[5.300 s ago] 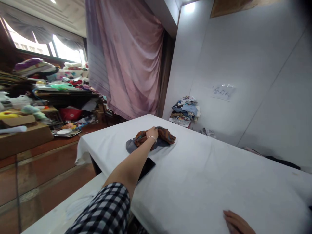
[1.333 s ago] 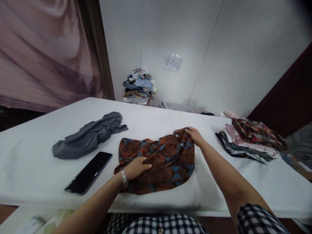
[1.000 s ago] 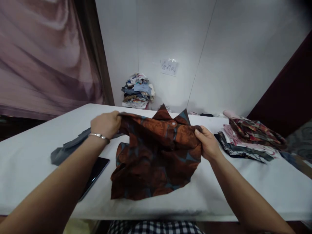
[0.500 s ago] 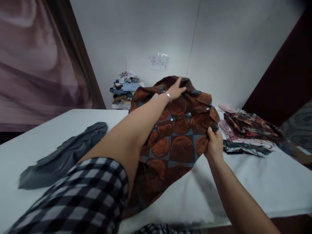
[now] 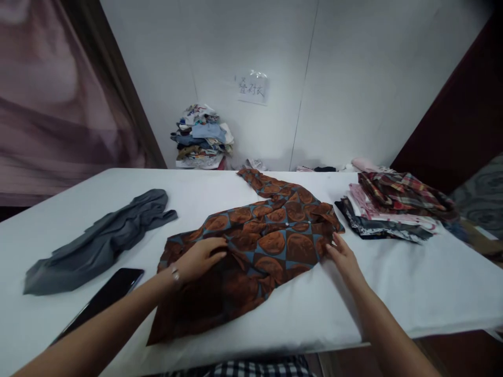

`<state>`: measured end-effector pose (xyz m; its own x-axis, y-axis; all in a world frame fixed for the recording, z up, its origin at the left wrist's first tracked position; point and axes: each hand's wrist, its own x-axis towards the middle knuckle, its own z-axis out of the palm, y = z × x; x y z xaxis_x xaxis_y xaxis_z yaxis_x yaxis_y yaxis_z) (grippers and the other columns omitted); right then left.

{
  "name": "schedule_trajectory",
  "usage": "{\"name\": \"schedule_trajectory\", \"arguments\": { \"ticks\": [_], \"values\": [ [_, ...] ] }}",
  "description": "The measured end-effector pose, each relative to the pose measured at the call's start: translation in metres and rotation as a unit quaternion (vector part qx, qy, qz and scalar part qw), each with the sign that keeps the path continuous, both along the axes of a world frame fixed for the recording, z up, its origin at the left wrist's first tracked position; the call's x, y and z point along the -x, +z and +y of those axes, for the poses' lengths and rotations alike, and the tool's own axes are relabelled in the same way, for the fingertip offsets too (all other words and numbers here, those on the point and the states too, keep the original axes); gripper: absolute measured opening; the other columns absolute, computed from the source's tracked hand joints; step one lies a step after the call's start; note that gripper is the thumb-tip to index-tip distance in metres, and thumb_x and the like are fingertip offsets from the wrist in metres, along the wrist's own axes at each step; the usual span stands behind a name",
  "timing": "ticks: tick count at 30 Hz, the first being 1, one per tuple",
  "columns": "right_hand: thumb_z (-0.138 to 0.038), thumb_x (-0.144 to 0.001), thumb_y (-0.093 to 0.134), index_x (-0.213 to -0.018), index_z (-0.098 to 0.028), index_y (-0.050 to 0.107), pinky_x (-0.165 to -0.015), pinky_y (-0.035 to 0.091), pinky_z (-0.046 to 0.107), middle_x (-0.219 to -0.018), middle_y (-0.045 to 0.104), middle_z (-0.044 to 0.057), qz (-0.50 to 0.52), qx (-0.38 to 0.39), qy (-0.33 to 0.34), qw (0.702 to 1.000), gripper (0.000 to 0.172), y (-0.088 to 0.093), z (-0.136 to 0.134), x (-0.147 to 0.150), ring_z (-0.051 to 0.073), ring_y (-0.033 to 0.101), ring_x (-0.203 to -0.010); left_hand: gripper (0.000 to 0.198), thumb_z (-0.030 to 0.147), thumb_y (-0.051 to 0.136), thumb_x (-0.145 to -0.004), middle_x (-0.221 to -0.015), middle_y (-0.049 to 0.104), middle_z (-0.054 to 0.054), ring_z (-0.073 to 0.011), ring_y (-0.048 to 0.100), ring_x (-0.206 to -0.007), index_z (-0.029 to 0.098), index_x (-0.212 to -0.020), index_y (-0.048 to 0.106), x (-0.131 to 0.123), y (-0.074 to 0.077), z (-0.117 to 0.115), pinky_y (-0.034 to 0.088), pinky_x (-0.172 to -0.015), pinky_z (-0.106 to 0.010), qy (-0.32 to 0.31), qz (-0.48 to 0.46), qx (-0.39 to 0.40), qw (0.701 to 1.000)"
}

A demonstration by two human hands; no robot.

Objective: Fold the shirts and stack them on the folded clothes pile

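On white table (image 5: 393, 293), patterned shirt (image 5: 271, 235)

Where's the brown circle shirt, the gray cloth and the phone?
brown patterned shirt (image 5: 271, 243), head view, on a brown circle in mid-fabric.
gray garment (image 5: 98, 246), head view, middle of its crumpled cloth.
black phone (image 5: 110, 290), head view, on its dark screen.

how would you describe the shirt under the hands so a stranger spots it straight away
On the long white table, look at the middle, between the crumpled grey garment and the stack of folded clothes. The rust-brown shirt there has big circles on blue checks and is the only piece spread open.
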<state>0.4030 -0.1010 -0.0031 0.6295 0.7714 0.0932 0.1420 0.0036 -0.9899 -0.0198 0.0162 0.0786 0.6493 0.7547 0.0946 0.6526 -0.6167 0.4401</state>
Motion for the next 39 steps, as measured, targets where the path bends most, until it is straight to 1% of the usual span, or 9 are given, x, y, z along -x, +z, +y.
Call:
{"name": "schedule_trajectory", "arguments": {
  "ticks": [6,13,16,19,23,29,33,36,39],
  "values": [
    [-0.034,-0.087,0.051,-0.118,-0.023,0.062,-0.106,0.039,0.048,-0.131,0.056,0.010,-0.348,-0.080,0.137,0.924,0.034,0.030,-0.015,0.062,0.025,0.049,-0.125,0.047,0.048,0.052,-0.081,-0.128,0.060,-0.010,-0.0266,0.054,-0.120,0.020,-0.118,0.063,0.062,-0.037,-0.066,0.042,-0.104,-0.045,0.115,0.033,-0.058,0.991],
    [-0.031,-0.084,0.058,-0.129,-0.021,0.055,-0.103,0.039,0.047,-0.130,0.058,0.012,-0.454,-0.030,0.316,0.832,0.046,0.059,0.014,0.157,0.026,0.050,-0.123,0.041,0.035,0.050,-0.085,-0.124,0.062,-0.012,-0.0254,0.056,-0.117,0.016,-0.121,0.058,0.036,-0.041,-0.077,0.042,-0.101,-0.044,0.140,0.019,-0.090,0.986],
    [-0.021,-0.084,0.056,-0.107,-0.019,0.067,-0.095,0.042,0.044,-0.108,0.068,0.011,-0.487,0.026,0.340,0.804,0.026,0.062,0.025,0.178,0.025,0.059,-0.104,0.040,0.030,0.051,-0.084,-0.122,0.063,-0.013,-0.0276,0.057,-0.112,0.015,-0.121,0.057,0.025,-0.037,-0.082,0.043,-0.095,-0.045,0.169,0.044,-0.097,0.980],
    [-0.017,-0.087,0.050,-0.086,-0.020,0.068,-0.084,0.045,0.037,-0.085,0.069,0.006,-0.439,-0.005,0.347,0.829,0.018,0.065,0.016,0.177,0.020,0.061,-0.084,0.038,0.028,0.051,-0.084,-0.111,0.066,-0.013,-0.0290,0.059,-0.102,0.017,-0.120,0.058,0.028,-0.033,-0.089,0.044,-0.088,-0.046,0.195,0.068,-0.109,0.972],
    [-0.026,-0.089,0.050,-0.088,-0.022,0.065,-0.077,0.047,0.032,-0.087,0.066,0.005,-0.299,-0.109,0.282,0.905,0.016,0.062,-0.023,0.151,0.018,0.060,-0.082,0.023,0.025,0.047,-0.085,-0.089,0.066,-0.009,-0.0274,0.060,-0.090,0.019,-0.097,0.066,0.038,-0.026,-0.100,0.044,-0.083,-0.045,0.195,0.070,-0.131,0.969],
    [-0.034,-0.081,0.061,-0.097,-0.023,0.069,-0.088,0.048,0.038,-0.101,0.068,0.006,-0.215,-0.031,0.151,0.964,0.021,0.034,-0.074,0.116,0.024,0.062,-0.097,0.012,0.021,0.048,-0.085,-0.091,0.065,-0.004,-0.0200,0.059,-0.093,0.020,-0.083,0.060,0.040,-0.016,-0.118,0.040,-0.097,-0.042,0.092,-0.070,-0.149,0.982],
    [-0.031,-0.079,0.063,-0.097,-0.023,0.070,-0.086,0.050,0.039,-0.098,0.069,0.007,-0.211,-0.068,0.130,0.966,0.020,0.036,-0.095,0.129,0.024,0.062,-0.095,0.014,0.025,0.047,-0.086,-0.081,0.068,-0.002,-0.0189,0.062,-0.080,0.022,-0.086,0.060,0.038,-0.008,-0.125,0.047,-0.088,-0.040,0.103,-0.127,-0.128,0.978],
    [-0.027,-0.085,0.056,-0.093,-0.024,0.069,-0.072,0.054,0.033,-0.084,0.069,0.005,-0.232,-0.071,0.249,0.938,0.016,0.045,-0.101,0.150,0.021,0.065,-0.080,0.013,0.029,0.049,-0.082,-0.081,0.069,-0.001,-0.0198,0.063,-0.076,0.026,-0.087,0.061,0.037,0.009,-0.137,0.051,-0.069,-0.035,0.133,-0.191,-0.086,0.969],
    [-0.026,-0.087,0.053,-0.114,-0.026,0.063,-0.083,0.054,0.036,-0.105,0.068,0.007,-0.315,-0.068,0.343,0.882,0.029,0.045,-0.095,0.168,0.023,0.064,-0.097,0.010,0.031,0.052,-0.080,-0.075,0.067,0.000,-0.0188,0.062,-0.068,0.030,-0.082,0.062,0.037,0.036,-0.156,0.050,-0.059,-0.031,0.095,-0.269,-0.026,0.958]
  ]
}}
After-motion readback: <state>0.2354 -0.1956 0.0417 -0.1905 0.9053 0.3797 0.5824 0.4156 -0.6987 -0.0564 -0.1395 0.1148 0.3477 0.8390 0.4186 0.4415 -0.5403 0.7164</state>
